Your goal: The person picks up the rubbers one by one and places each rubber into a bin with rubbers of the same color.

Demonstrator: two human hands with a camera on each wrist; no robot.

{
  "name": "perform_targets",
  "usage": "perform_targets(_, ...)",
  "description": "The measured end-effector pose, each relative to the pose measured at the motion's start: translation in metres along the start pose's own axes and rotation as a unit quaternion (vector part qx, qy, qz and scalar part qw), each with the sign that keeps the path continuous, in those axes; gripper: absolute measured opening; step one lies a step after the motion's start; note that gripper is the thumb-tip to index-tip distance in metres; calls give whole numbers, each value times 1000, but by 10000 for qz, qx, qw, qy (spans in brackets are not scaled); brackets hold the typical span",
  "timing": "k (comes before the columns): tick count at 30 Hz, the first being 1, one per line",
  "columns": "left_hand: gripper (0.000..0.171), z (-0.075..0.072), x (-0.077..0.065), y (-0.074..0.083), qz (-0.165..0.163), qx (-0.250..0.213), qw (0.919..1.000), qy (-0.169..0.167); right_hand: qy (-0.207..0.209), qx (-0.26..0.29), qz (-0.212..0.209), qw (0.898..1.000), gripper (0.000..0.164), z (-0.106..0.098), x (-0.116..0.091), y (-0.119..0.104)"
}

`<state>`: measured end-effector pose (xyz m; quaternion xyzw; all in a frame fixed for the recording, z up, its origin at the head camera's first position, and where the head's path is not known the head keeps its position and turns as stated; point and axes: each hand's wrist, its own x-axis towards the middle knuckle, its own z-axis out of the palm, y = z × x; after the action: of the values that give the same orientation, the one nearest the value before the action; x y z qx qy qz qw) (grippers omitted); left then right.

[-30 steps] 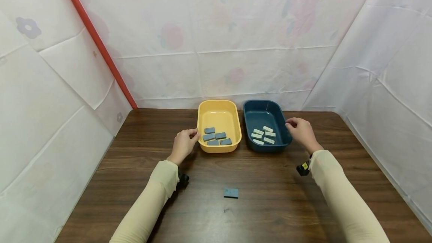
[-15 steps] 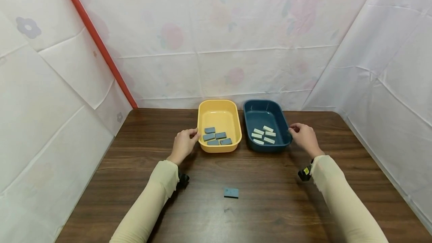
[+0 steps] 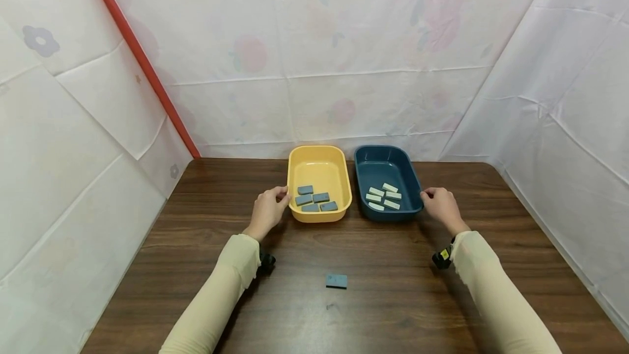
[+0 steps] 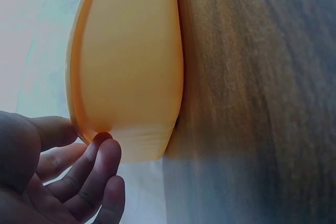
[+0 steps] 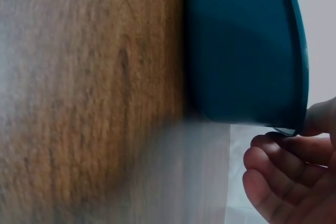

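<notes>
In the head view my left hand [image 3: 267, 209] pinches the left rim of a yellow tray [image 3: 345, 176]. Its thumb and fingertips meet at the rim in the left wrist view, where the tray's outer wall [image 4: 128, 51] fills the middle. Several grey-blue rectangular tiles [image 3: 321, 198] lie inside. On the other side, my right hand [image 3: 442, 207] pinches the right rim of a dark blue tray [image 3: 383, 152]. The right wrist view shows the thumb above that rim [image 5: 303, 61] and curled fingers below it. Several pale, whitish tiles [image 3: 392, 204] lie in the blue tray.
One more blue-grey tile [image 3: 336, 281] lies on the brown wooden table [image 3: 383, 310], nearer to me than the trays. The trays stand side by side with a narrow gap between them. White patterned sheeting [image 3: 304, 102] rises behind and on both sides.
My right hand has slid along the blue tray's right rim toward me, and its fingers now pinch the rim. The left hand and the tiles have stayed put.
</notes>
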<state>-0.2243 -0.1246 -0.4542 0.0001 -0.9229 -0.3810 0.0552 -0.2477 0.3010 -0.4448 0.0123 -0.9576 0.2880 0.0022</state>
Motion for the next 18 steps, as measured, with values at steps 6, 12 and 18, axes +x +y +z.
perform_targets(6,37,-5,0,1,54,-24,10000,0,-158,166,164,9996,46,4,1,2)
perform_targets(12,33,-6,-3,0,146,67,9997,191,-116,258,109,9995,45,6,1,3)
perform_targets(18,30,-7,-9,12,503,-91,9985,219,-74,244,129,9996,46,6,1,4)
